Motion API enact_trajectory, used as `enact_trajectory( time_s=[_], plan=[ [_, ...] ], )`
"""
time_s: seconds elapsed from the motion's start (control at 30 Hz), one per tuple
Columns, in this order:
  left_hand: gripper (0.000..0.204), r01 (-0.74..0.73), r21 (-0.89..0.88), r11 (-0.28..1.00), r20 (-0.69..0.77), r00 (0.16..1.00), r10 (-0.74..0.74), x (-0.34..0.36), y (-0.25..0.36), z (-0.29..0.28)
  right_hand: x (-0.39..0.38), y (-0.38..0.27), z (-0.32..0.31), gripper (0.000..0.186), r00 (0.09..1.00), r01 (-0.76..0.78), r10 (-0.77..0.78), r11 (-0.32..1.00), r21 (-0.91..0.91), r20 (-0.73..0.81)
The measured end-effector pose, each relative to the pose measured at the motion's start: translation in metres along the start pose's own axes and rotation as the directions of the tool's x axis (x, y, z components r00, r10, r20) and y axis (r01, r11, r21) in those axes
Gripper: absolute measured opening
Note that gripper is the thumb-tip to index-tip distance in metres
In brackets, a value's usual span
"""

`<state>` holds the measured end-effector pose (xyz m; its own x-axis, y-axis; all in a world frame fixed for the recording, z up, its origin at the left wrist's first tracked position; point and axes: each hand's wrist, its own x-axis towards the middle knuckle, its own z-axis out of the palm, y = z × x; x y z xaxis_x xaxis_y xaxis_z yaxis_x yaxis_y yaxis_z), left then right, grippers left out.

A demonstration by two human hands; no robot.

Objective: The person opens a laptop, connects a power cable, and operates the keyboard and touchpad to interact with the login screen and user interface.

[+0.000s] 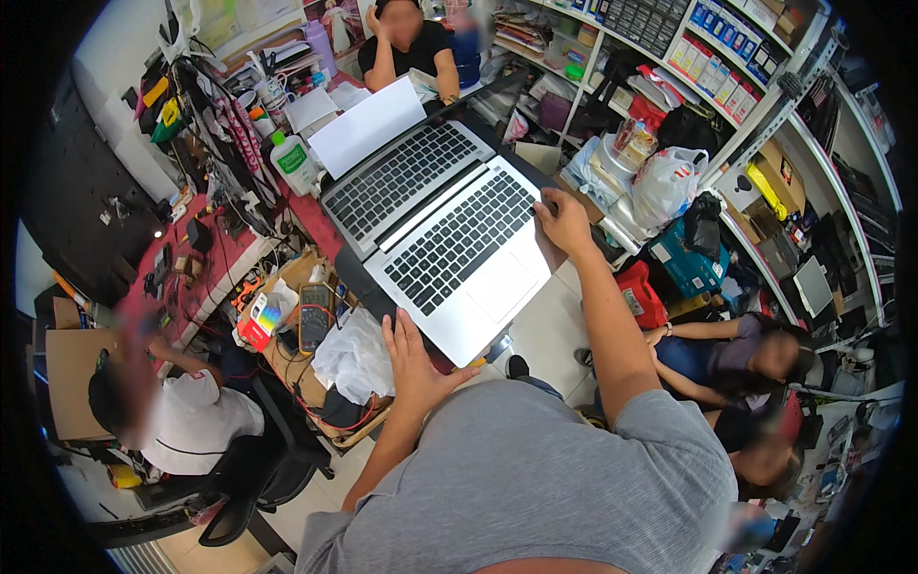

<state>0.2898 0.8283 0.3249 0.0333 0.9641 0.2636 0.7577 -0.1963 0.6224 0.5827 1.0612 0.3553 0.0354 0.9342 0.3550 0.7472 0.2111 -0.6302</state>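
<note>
A silver laptop [497,285] with black keys lies in front of me. A second keyboard [387,182] shows behind it; whether it is a separate part or a reflection, I cannot tell. My left hand [413,364] is at the laptop's front left corner, fingertips touching it and fingers spread. My right hand [562,222] grips the laptop's right edge near the keys, fingers closed on it. A white sheet [366,124] is just behind the keyboards. Left of the laptop are a multimeter [315,318], a crumpled plastic bag [349,359] and a green-labelled white bottle [294,163].
A person [406,48] sits across the table, another [196,421] on a chair at lower left, and two people [746,359] at lower right. Cluttered shelves [727,72] line the right. A red-topped bench [182,239] with cables and tools is left; a red bag [641,297] is on the right.
</note>
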Motion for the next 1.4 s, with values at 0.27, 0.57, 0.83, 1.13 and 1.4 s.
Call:
enact_trajectory(
  time_s=[0.27,0.57,0.83,1.13,1.4],
  plan=[
    [0.146,-0.054,0.028,0.998,0.02,0.998,0.053,0.0,-0.003,0.009,-0.011,0.013,0.0,0.038,0.99,-0.017,0.002,0.994,-0.106,-0.138],
    [0.131,-0.237,0.296,0.925,-0.205,0.93,0.304,-0.006,-0.053,0.03,-0.01,0.001,0.012,0.043,0.999,0.047,-0.045,0.997,0.066,-0.024],
    [0.13,-0.428,0.511,0.746,-0.265,0.747,0.61,0.023,-0.076,0.044,-0.009,0.008,0.0,0.04,0.991,-0.044,0.034,0.996,0.075,0.127],
    [0.127,-0.385,0.52,0.762,-0.257,0.781,0.57,0.012,-0.041,0.037,-0.001,0.019,0.016,0.045,0.995,-0.068,0.062,0.994,0.086,0.08],
    [0.112,-0.066,0.246,0.967,-0.24,0.962,0.127,0.004,-0.008,0.038,-0.008,0.013,-0.019,0.041,0.994,0.038,-0.045,0.997,0.065,0.095]
  ],
)
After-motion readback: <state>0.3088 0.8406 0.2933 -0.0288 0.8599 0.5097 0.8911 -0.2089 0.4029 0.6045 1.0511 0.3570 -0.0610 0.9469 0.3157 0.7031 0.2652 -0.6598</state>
